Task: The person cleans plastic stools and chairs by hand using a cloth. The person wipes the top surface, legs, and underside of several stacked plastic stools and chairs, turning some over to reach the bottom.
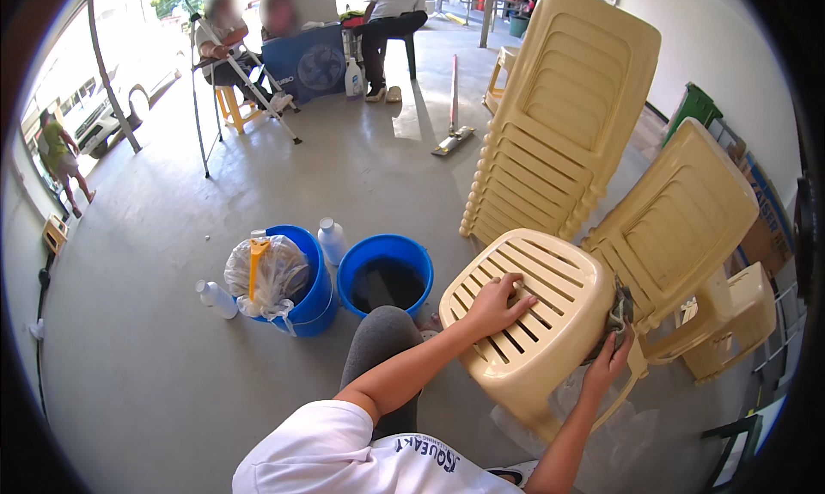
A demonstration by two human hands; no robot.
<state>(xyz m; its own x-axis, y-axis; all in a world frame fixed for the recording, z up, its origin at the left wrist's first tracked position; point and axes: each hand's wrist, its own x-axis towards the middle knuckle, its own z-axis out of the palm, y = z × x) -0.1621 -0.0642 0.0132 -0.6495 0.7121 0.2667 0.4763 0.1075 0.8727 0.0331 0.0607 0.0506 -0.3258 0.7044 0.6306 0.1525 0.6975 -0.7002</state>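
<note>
A beige plastic seat with long slots stands tilted in front of me. My left hand lies on its top, with some fingers bent at the slots. At the seat's right edge, my right hand presses a crumpled grey-green cloth against the side. Part of the cloth is hidden by my fingers. Just behind the cloth rises a beige plastic chair back; whether it joins this seat I cannot tell.
A tall stack of beige chairs stands ahead. To the left are a blue bucket of dark liquid, another blue bucket holding a plastic bag, and white bottles. A flat mop, a stepladder and seated people are farther off.
</note>
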